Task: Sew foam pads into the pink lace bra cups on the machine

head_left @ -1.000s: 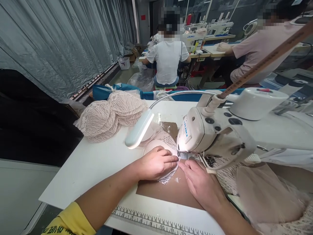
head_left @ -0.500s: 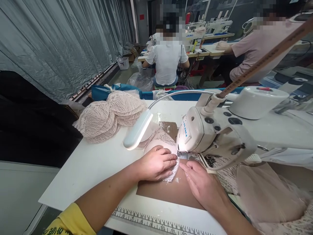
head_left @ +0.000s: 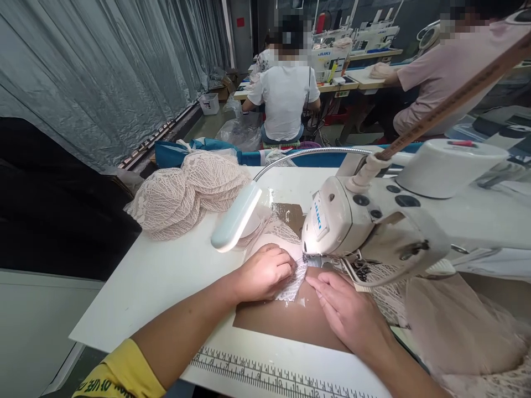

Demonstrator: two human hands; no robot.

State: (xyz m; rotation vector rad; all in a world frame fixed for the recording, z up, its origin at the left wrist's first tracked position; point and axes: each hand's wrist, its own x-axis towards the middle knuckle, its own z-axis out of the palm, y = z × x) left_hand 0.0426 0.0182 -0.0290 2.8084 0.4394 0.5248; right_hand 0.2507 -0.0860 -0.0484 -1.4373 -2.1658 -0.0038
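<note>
from my head view, my left hand (head_left: 263, 273) curls over the lace cup (head_left: 296, 282), its fingers folded down to hold the cloth, i judge, steady where it meets the sewing machine (head_left: 332, 221). my right hand (head_left: 346, 304) has thumb and forefinger drawn close together beside the lace edge; whether they pinch it i can't tell. the lace cup lies over a brown sheet (head_left: 269, 318) on the bench (head_left: 145, 293), perhaps so cloth slides easily. the lamp (head_left: 236, 218) leans in beside the machine, likely to light the needle area. stacked cups (head_left: 166, 199) sit far left, apparently out of my arm's way. on the floor beyond, a white bin (head_left: 209, 105) stands near the curtain (head_left: 136, 66), its contents too small to tell
</note>
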